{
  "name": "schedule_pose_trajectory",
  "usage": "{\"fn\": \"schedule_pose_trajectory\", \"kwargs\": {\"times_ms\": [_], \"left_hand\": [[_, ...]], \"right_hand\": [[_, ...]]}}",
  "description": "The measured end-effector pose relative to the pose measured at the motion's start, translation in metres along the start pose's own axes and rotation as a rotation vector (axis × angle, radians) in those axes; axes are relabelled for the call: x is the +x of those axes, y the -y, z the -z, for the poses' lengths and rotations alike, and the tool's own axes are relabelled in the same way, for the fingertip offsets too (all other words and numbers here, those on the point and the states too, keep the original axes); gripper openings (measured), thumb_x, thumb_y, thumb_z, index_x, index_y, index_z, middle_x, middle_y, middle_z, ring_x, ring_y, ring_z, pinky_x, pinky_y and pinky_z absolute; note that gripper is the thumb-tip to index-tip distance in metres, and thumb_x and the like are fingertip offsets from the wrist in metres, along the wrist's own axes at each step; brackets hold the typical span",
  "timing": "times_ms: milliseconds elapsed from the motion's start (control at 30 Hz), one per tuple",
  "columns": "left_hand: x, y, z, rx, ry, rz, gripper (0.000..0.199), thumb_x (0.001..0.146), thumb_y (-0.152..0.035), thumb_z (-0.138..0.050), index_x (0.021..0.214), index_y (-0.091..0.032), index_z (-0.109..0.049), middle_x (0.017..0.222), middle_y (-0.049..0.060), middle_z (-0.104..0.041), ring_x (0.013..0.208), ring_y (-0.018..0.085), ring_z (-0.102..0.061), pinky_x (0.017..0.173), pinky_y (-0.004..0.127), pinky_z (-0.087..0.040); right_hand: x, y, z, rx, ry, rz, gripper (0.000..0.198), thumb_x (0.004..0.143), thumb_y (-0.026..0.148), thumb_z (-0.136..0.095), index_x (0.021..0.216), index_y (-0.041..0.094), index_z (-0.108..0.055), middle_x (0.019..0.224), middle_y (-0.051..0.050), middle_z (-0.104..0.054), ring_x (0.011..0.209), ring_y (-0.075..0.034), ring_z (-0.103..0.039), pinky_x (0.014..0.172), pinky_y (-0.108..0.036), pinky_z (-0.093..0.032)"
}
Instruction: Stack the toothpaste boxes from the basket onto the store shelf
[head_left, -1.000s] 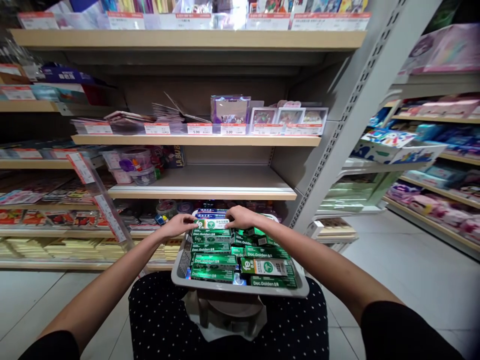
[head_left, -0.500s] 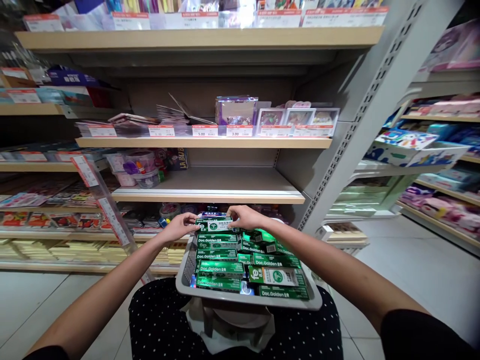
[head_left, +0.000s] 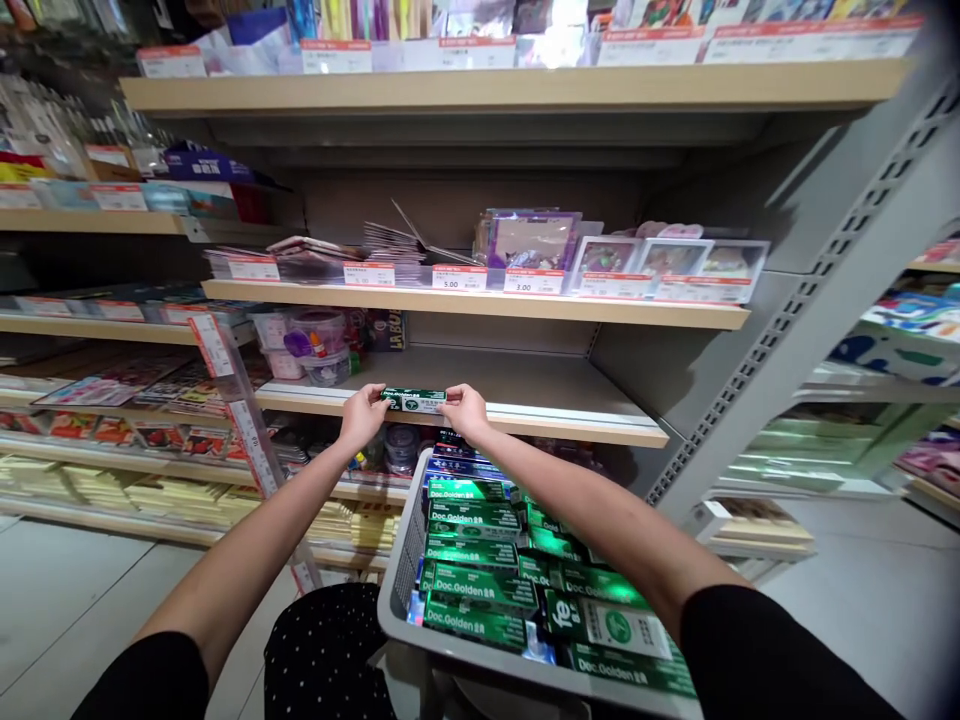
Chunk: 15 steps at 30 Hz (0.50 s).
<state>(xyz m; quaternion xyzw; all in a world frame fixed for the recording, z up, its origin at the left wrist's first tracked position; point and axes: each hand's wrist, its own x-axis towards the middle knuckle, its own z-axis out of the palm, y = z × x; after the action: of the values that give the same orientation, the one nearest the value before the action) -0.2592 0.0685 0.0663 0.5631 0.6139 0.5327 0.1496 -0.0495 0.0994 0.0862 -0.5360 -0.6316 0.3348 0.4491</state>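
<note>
A single carton (head_left: 413,401) is held crosswise between left hand (head_left: 364,415) and right hand (head_left: 465,410), right at the lower shelf (head_left: 495,372)'s front edge! Tubs (head_left: 324,345) are stacked at that shelf's left; above, clear cases (head_left: 671,262) are lined up rightward. Below the right forearm (head_left: 577,500), a basket (head_left: 401,610) is filled with packed cartons (head_left: 476,585).

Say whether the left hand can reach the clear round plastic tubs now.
Likely not: the left hand grips one end of a slim green-and-white cardboard box, though nothing visible blocks the tubs nearby.
</note>
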Motion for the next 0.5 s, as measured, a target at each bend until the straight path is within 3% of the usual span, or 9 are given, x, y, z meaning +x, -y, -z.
{"fn": "schedule_pose_trajectory", "kwargs": {"times_ms": [133,367,500], "left_hand": [[0.009,0.012,0.002,0.043,-0.021,0.021,0.033,0.079,-0.018,-0.067,0.112,-0.011,-0.065,0.108,0.014,-0.072,0.100,0.023,-0.068,0.091,0.035,-0.053],[0.029,0.015,0.003,0.189,-0.047,-0.041,0.032,0.078,-0.021,-0.068,0.108,-0.011,-0.071,0.111,0.014,-0.071,0.098,0.022,-0.069,0.093,0.034,-0.051],[0.048,0.017,-0.004,0.219,-0.016,0.049,0.031,0.076,-0.021,-0.070,0.105,-0.011,-0.072,0.106,0.013,-0.073,0.096,0.023,-0.069,0.091,0.032,-0.052]], "right_hand": [[0.011,-0.004,-0.021,-0.015,-0.003,-0.032,0.028,0.070,0.010,-0.071,0.094,0.016,-0.060,0.095,-0.004,-0.069,0.090,-0.016,-0.067,0.084,-0.027,-0.053],[0.031,-0.008,-0.034,-0.045,-0.030,-0.026,0.026,0.070,0.013,-0.071,0.094,0.016,-0.060,0.094,-0.005,-0.070,0.088,-0.017,-0.068,0.083,-0.028,-0.053],[0.044,-0.014,-0.040,-0.082,-0.052,-0.021,0.022,0.072,0.015,-0.070,0.092,0.016,-0.061,0.094,-0.007,-0.070,0.088,-0.018,-0.068,0.083,-0.029,-0.052]]}}
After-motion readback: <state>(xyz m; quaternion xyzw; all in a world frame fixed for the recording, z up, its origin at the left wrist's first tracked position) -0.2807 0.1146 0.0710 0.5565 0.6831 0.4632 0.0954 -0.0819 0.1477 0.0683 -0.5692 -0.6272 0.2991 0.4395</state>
